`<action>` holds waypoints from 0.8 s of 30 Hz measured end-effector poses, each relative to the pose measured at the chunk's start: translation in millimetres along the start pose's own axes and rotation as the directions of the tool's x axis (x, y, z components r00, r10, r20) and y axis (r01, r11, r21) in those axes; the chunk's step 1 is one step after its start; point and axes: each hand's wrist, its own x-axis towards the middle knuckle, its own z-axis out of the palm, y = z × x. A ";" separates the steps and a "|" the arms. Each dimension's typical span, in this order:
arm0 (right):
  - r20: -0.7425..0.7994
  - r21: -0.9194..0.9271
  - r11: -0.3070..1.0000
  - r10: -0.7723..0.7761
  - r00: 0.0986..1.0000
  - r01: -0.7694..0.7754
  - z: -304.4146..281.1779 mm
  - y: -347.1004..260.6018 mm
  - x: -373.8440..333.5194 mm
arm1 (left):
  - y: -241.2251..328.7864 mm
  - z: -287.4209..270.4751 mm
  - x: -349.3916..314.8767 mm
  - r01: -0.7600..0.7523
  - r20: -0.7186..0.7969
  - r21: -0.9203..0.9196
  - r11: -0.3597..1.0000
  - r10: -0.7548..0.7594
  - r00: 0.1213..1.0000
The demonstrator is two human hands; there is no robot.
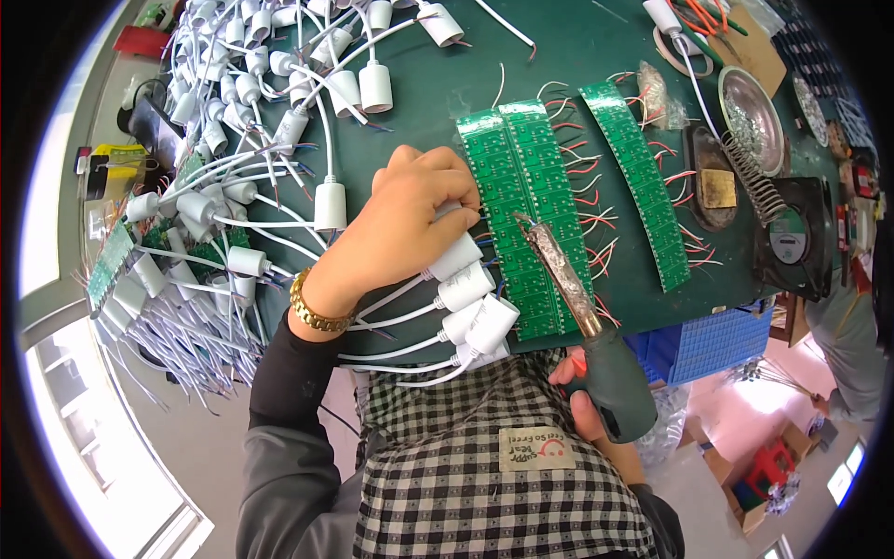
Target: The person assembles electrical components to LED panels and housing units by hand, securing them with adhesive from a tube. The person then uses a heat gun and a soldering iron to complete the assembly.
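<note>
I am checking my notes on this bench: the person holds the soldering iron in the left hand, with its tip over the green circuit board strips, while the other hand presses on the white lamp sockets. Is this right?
Not quite. The head view shows the soldering iron in the right hand, not the left. Its tip is over the green circuit board strips, and the left hand presses on the white lamp sockets.

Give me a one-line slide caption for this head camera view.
Left hand pressing white lamp sockets against green circuit strips while right hand holds a soldering iron.
</note>
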 end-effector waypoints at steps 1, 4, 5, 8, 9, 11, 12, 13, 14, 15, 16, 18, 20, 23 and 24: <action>0.016 -0.108 0.994 -0.016 1.000 0.018 0.2 0.8 1.3 | 0.8 -1.1 0.6 0.002 -0.001 0.001 1.000 -0.002 1.000; 0.054 -0.101 0.994 0.032 0.998 -0.027 -7.8 13.6 -3.9 | 4.1 -3.8 2.4 0.009 0.035 0.005 1.000 -0.009 0.999; 0.081 0.013 0.996 0.092 0.992 -0.094 -10.6 17.1 -6.0 | 5.4 -4.8 3.0 0.023 0.039 0.015 1.000 -0.024 0.999; 0.069 -0.286 0.951 -0.105 0.992 0.120 1.6 8.3 3.1 | 6.8 -2.3 3.2 0.054 0.037 0.027 0.998 -0.055 0.998; 0.072 -0.287 0.951 -0.102 0.992 0.119 1.1 8.5 4.1 | 6.4 -1.8 3.1 0.066 0.026 0.026 0.997 -0.067 0.997; 0.110 -0.421 0.901 -0.065 0.992 0.105 -1.0 9.6 5.3 | 5.1 -0.8 2.8 0.069 0.020 0.021 0.997 -0.069 0.997; 0.112 -0.423 0.900 -0.062 0.992 0.104 -1.7 10.7 6.1 | 4.4 -0.5 3.0 0.066 0.015 0.017 0.998 -0.067 0.998; 0.094 -0.454 0.886 -0.056 0.994 0.093 -2.6 12.7 6.9 | 3.8 0.0 2.8 0.069 0.014 0.014 0.998 -0.069 0.998; 0.077 -0.484 0.871 -0.051 0.996 0.082 -3.1 14.8 7.6 | 3.1 0.6 2.6 0.067 0.011 0.015 0.998 -0.067 0.998; 0.080 -0.485 0.871 -0.050 0.996 0.082 -2.8 15.9 6.6 | 4.1 0.3 1.7 0.065 0.007 0.017 0.998 -0.065 0.998; 0.049 -0.537 0.840 -0.050 0.998 0.069 -2.3 17.0 5.0 | 5.7 -0.1 0.9 0.067 0.005 0.016 0.998 -0.067 0.998; 0.021 -0.590 0.806 -0.049 0.999 0.052 -3.5 20.5 4.1 | 7.9 0.3 0.0 0.091 0.006 0.023 0.996 -0.091 0.996; 0.056 -0.596 0.783 -0.178 0.982 0.176 -7.1 24.1 5.1 | 6.4 1.9 0.6 0.098 0.013 0.026 0.995 -0.098 0.995; 0.091 -0.630 0.741 -0.226 0.970 0.232 -4.3 16.3 9.5 | 5.7 2.4 1.3 0.105 0.020 0.032 0.994 -0.106 0.994; 0.096 -0.630 0.740 -0.225 0.970 0.234 -4.0 13.7 9.6 | 5.7 2.2 1.0 0.105 0.020 0.035 0.994 -0.106 0.994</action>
